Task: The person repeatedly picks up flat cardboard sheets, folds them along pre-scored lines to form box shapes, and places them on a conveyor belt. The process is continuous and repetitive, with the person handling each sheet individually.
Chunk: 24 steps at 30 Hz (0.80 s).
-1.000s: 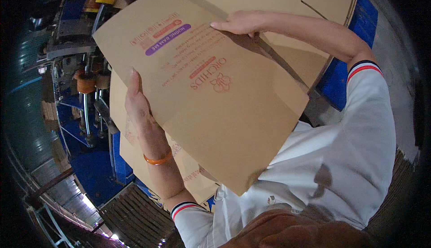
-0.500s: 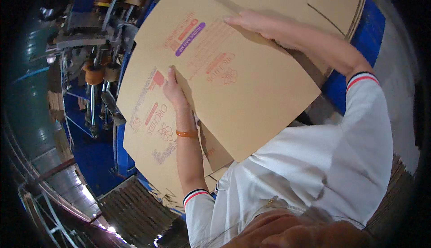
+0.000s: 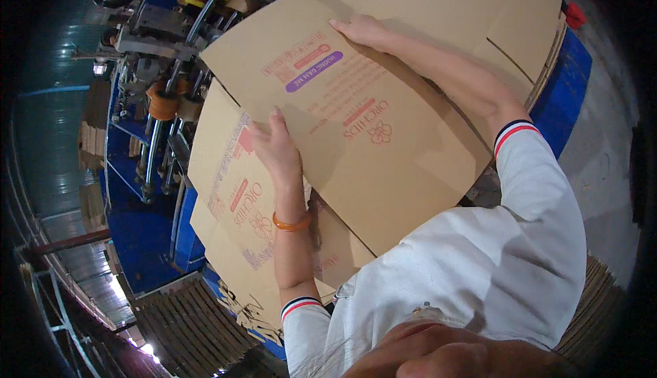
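A large flat brown cardboard sheet [image 3: 397, 166], printed in red and purple, lies at a slant across other sheets in front of my body. My left hand [image 3: 277, 149], an orange bangle on its wrist, is closed at the sheet's left edge, with one digit lying on the printed face. At the far edge, my right hand [image 3: 366, 32] grips the same sheet, thumb on top and the other fingers mostly hidden. Beneath it on the left is another printed cardboard sheet [image 3: 229, 173]; a plain slotted cardboard sheet [image 3: 472, 19] extends on the far right.
To the left stands a blue machine [image 3: 140, 241] with metal shafts and orange rollers [image 3: 163, 104]. A blue table edge [image 3: 564, 97] shows at the right. Stacked cardboard [image 3: 198, 320] sits at lower left, and another stack [image 3: 588, 303] at lower right.
The held sheet has turned and shifted slightly, and more of its far-left end shows. My right hand has moved left along its far edge. The whole view has shifted too.
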Available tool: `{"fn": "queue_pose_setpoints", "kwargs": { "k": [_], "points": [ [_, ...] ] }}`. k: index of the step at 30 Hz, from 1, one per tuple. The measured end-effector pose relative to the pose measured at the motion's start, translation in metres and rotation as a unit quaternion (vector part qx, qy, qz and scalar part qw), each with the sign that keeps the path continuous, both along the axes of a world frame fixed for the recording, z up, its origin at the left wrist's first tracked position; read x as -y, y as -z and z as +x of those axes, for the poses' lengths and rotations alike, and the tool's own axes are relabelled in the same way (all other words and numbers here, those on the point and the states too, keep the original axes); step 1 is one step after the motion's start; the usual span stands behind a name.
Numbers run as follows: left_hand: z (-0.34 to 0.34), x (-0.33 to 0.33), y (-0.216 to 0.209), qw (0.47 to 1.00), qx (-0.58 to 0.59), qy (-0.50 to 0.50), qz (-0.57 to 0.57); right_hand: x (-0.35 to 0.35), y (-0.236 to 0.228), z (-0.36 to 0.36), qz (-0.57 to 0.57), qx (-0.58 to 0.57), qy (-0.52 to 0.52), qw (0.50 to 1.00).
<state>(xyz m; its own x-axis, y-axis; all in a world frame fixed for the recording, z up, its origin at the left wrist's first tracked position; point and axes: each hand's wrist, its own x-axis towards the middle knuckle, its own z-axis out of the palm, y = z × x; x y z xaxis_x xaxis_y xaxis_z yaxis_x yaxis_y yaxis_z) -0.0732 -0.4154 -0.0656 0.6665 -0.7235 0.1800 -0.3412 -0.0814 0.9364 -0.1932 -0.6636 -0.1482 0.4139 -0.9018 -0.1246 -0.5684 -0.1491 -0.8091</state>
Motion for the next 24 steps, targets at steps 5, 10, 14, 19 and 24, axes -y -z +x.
{"fn": "queue_pose_setpoints", "kwargs": {
  "k": [5,10,14,19,24],
  "points": [
    [0.027,-0.006,0.089,0.998,0.015,-0.057,0.028,0.012,0.018,0.0,0.034,0.048,-0.054,0.997],
    [0.036,-0.003,0.085,0.977,0.083,-0.052,0.191,0.047,0.055,0.006,-0.042,0.001,-0.103,0.994],
    [0.031,-0.011,0.062,0.862,0.368,-0.122,0.326,-0.028,-0.054,-0.004,-0.156,-0.305,-0.21,0.916],
    [0.027,-0.003,0.103,0.849,0.455,-0.178,0.201,-0.066,0.028,0.001,-0.415,-0.261,-0.127,0.863],
    [0.036,-0.007,0.112,0.903,0.378,-0.165,0.119,-0.075,0.033,-0.003,-0.448,-0.176,-0.111,0.869]
  ]
}}
